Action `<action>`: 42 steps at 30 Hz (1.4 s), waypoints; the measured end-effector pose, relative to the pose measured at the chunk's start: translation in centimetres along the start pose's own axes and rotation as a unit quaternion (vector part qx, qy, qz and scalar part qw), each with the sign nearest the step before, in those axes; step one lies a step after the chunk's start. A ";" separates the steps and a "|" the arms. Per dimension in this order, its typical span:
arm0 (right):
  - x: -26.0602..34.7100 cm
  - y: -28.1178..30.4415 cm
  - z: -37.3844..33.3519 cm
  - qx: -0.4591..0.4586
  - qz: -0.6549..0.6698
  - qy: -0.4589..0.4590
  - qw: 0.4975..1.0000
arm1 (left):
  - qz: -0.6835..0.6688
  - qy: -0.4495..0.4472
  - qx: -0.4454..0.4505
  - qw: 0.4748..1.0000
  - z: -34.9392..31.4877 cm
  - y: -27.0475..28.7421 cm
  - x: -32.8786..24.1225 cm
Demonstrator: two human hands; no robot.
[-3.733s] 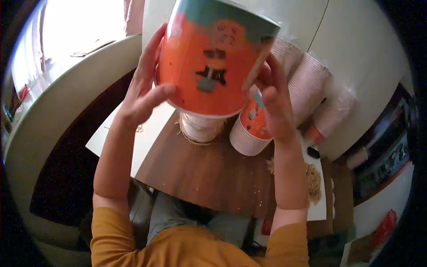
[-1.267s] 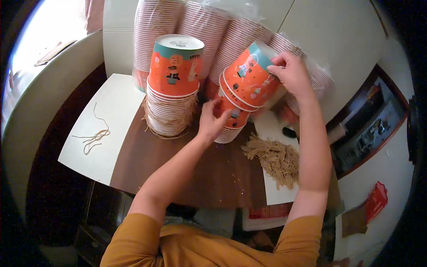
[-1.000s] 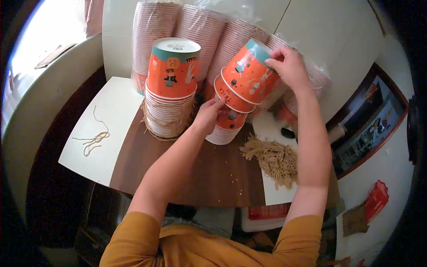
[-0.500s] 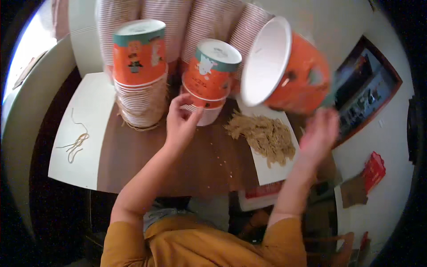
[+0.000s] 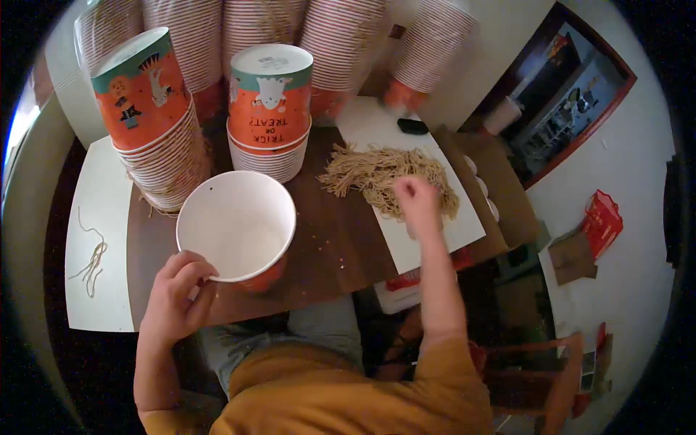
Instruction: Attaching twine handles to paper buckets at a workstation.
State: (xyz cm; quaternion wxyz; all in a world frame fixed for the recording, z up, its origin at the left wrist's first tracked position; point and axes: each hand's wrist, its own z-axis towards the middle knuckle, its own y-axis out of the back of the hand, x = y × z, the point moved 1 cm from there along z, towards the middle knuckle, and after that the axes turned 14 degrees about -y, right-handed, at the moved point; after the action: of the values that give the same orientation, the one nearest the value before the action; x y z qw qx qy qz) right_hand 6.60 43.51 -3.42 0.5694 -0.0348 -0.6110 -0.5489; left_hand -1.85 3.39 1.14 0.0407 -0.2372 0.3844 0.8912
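My left hand (image 5: 181, 293) pinches the near left rim of an orange paper tub (image 5: 275, 217), with the thumb and fingers on either side of the rim. The tub stands with its white mouth up and tilted toward me; no contents show inside. Over a heap of tan twine pieces (image 5: 362, 177) is my right hand (image 5: 419, 197), its fingers curled together. Whether any strand is between them is hidden. Behind the tub, a short stack of upside-down orange and green tubs (image 5: 270, 109) stands on the table. A taller, twine-wrapped stack (image 5: 145, 94) leans at the left.
Tall plastic-wrapped sleeves of cups (image 5: 261, 22) line the back. Loose twine (image 5: 94, 264) lies on the white board at left. The heap partly covers a white board (image 5: 464, 225) at right, with a black object (image 5: 412, 127) behind it. A cardboard box (image 5: 515, 217) stands beyond.
The tub has come down from the raised right hand to the table before me. My left hand has left the short stack for its rim; my right hand has moved to the twine.
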 end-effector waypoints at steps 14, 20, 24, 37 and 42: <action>-3.9 4.2 11.7 0.042 -0.211 0.221 0.951 | 0.020 0.025 -0.038 0.999 -0.2 1.1 0.7; 3.2 6.7 11.8 0.132 -0.230 0.213 0.940 | 0.038 0.001 -0.086 0.996 0.1 2.7 1.2; -1.5 4.4 10.3 0.209 -0.400 0.078 0.889 | 0.020 -0.035 -0.082 0.996 0.9 2.3 0.5; -3.7 5.6 14.8 0.063 0.090 -0.087 0.990 | 0.026 -0.039 -0.067 0.997 0.8 2.1 0.3; 5.5 8.5 16.2 0.171 -0.097 -0.103 0.975 | 0.034 -0.028 -0.108 0.993 0.8 3.2 0.4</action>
State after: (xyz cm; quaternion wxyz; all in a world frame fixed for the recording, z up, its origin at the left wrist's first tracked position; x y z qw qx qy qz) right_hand -0.31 55.23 10.02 0.4451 0.0660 -0.7516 -0.4824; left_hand -3.37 1.69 3.59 -0.0046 -0.2019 0.2925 0.9347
